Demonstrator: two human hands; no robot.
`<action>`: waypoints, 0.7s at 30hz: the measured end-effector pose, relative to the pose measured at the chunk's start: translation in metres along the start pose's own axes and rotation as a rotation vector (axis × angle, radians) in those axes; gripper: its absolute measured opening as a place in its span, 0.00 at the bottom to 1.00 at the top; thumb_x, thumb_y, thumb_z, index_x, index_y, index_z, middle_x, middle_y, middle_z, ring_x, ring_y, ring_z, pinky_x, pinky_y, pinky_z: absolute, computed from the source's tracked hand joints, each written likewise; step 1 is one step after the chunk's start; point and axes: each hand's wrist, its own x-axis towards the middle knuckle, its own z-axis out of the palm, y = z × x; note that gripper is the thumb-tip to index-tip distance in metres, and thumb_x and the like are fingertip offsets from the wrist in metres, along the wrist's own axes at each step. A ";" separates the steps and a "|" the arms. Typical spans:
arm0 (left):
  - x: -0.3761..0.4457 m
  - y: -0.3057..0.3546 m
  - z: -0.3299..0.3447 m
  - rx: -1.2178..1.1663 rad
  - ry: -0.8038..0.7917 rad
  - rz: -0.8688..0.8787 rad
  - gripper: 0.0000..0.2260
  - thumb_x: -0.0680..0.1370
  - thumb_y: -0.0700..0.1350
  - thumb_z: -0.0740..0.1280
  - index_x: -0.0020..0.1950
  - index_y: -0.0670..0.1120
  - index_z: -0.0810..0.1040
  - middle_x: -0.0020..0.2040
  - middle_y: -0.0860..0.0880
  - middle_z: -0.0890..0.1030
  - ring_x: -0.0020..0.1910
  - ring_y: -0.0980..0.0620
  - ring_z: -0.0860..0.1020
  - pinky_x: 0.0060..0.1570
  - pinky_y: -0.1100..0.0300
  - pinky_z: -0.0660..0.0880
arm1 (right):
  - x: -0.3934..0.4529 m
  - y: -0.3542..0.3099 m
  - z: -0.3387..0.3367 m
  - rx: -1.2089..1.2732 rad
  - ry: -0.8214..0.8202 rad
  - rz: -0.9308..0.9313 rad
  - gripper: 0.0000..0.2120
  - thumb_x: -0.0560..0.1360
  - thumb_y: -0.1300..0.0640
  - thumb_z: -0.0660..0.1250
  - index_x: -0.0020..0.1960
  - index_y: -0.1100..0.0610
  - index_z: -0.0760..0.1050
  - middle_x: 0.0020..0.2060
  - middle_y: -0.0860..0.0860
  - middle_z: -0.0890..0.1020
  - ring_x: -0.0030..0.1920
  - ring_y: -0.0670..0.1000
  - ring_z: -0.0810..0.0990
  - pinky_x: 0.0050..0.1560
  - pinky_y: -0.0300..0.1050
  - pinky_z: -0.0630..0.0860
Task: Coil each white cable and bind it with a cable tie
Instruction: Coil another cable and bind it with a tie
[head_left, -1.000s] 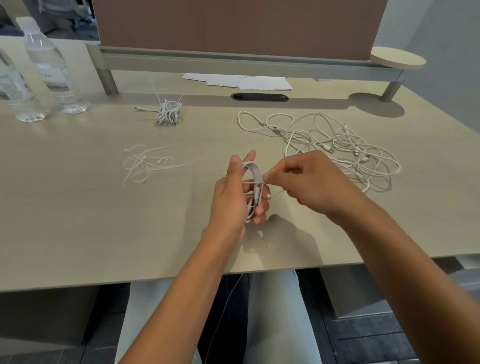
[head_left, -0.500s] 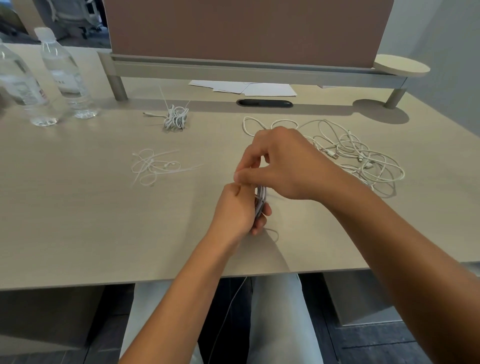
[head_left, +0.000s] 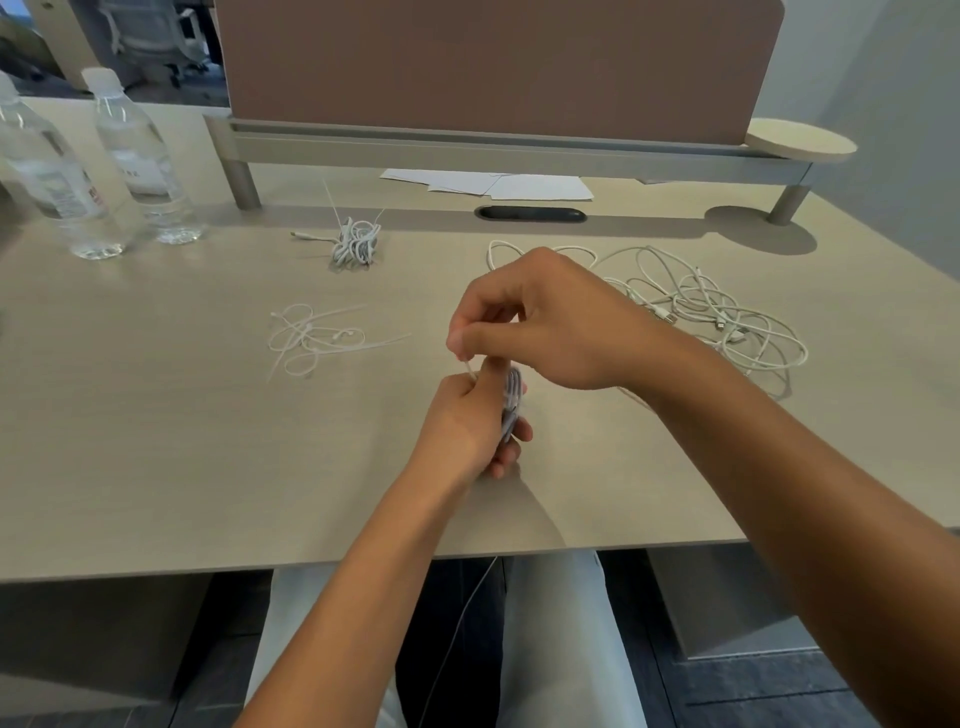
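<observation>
Gripping a coil (head_left: 511, 402) of white cable in our left hand (head_left: 467, 426), fingers curled round it, we hold it just above the desk (head_left: 156, 441) near center. Our right hand (head_left: 540, 322) sits right above at 12 o'clock, thumb and forefinger pinching a thin tie (head_left: 470, 371) that sticks up by the left thumb. A thin white strand (head_left: 467, 608) drops off the desk edge at 6 o'clock between our knees.

Desk is pale wood-grain laminate, matte. At 2 o'clock of the hands, a loose tangle of cables (head_left: 717, 317) lies flat. At 10 o'clock, a heap of spare ties (head_left: 311, 338). Further at 11 o'clock, a finished bundle (head_left: 356, 241) with tie tails poking up. Two clear water bottles (head_left: 98, 166) stand at far 10 o'clock, side by side. At 12 o'clock, a black grommet slot (head_left: 532, 213), white papers (head_left: 493, 183) behind it under a grey rail (head_left: 467, 148) on round legs. A brown divider panel (head_left: 493, 67) rises from the rail. A round beige disc (head_left: 802, 143) sits at the rail's right end. Grey wall (head_left: 893, 104) at 1 o'clock; an office chair (head_left: 150, 36) shows far at 11. Dark floor (head_left: 727, 691) under the desk.
</observation>
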 end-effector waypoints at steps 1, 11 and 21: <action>0.000 0.000 0.000 -0.009 -0.012 -0.013 0.25 0.86 0.59 0.55 0.53 0.39 0.79 0.32 0.43 0.82 0.22 0.49 0.70 0.24 0.63 0.66 | -0.001 0.000 -0.001 0.069 -0.017 0.008 0.04 0.79 0.58 0.72 0.46 0.55 0.85 0.39 0.46 0.87 0.39 0.48 0.85 0.45 0.45 0.81; 0.002 -0.002 -0.001 -0.195 -0.088 -0.034 0.29 0.86 0.62 0.55 0.57 0.37 0.80 0.34 0.41 0.79 0.23 0.48 0.69 0.26 0.62 0.63 | -0.002 0.000 -0.007 0.345 -0.081 0.003 0.07 0.83 0.61 0.67 0.53 0.65 0.82 0.46 0.56 0.88 0.43 0.49 0.84 0.51 0.49 0.82; 0.007 -0.004 -0.007 -0.409 -0.050 0.009 0.27 0.86 0.61 0.54 0.46 0.40 0.78 0.32 0.41 0.74 0.23 0.49 0.67 0.25 0.63 0.62 | -0.054 0.038 0.030 0.128 0.352 0.056 0.04 0.74 0.57 0.78 0.45 0.51 0.85 0.36 0.44 0.82 0.36 0.43 0.77 0.39 0.31 0.69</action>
